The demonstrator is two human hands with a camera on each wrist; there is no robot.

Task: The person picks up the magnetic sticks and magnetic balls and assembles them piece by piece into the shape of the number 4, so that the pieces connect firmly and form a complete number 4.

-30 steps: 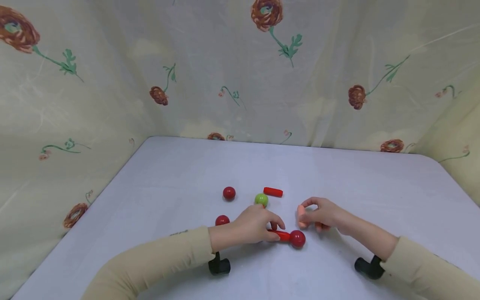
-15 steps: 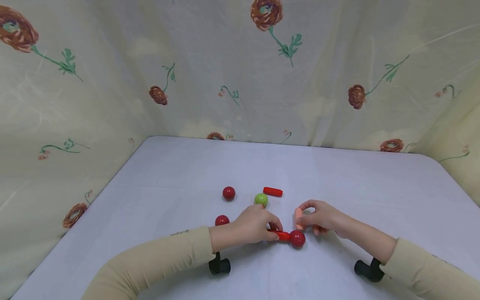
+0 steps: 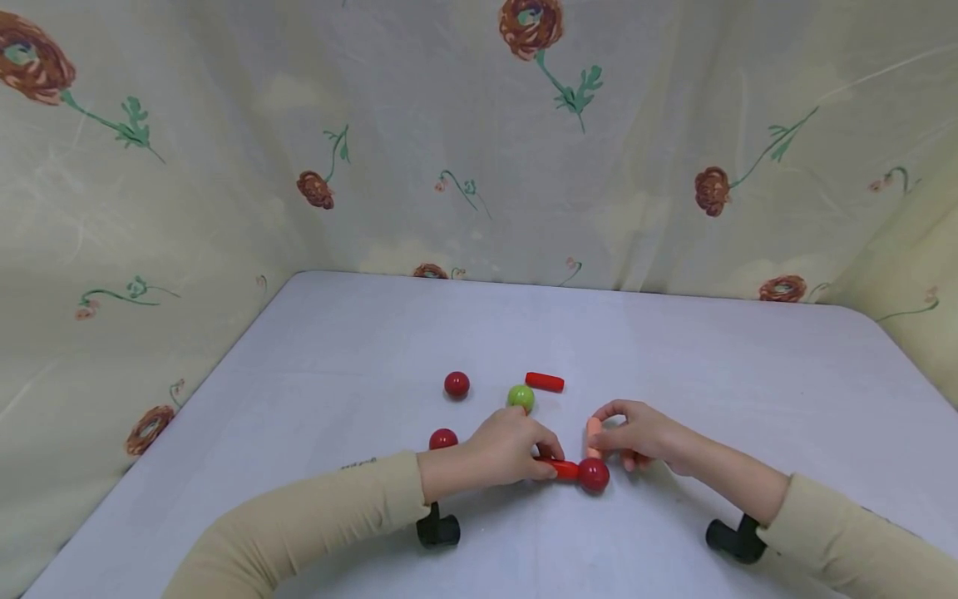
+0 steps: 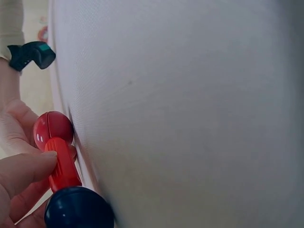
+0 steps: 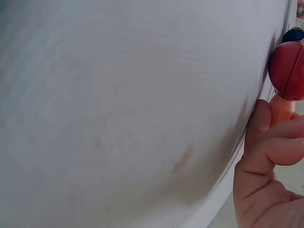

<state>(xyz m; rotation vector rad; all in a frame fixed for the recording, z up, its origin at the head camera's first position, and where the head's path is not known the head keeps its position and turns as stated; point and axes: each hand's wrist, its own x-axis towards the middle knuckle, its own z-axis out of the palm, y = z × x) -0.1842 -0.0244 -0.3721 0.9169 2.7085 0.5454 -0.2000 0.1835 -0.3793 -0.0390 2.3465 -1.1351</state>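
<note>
My left hand (image 3: 509,449) pinches a red ridged rod (image 3: 566,471) between thumb and fingers, low over the white table. One end of that rod meets a glossy red ball (image 3: 594,476); in the left wrist view a dark blue ball (image 4: 78,209) sits at its other end. From the right, my right hand (image 3: 639,438) pinches a peach-coloured rod (image 3: 594,433). Its near end is right at the red ball, lined up roughly at a right angle to the red rod. In the right wrist view, fingers cover most of the peach rod (image 5: 282,108).
Beyond the left hand lie a green ball (image 3: 520,398) and a loose red rod (image 3: 545,382). Another red ball (image 3: 456,384) stands to their left, and a further red ball (image 3: 443,439) is partly hidden by the left wrist. A flowered curtain (image 3: 479,150) hangs behind the table.
My right hand has moved slightly left, bringing the peach rod from beside the red ball to its far side, end against it. My left hand has stayed nearly still.
</note>
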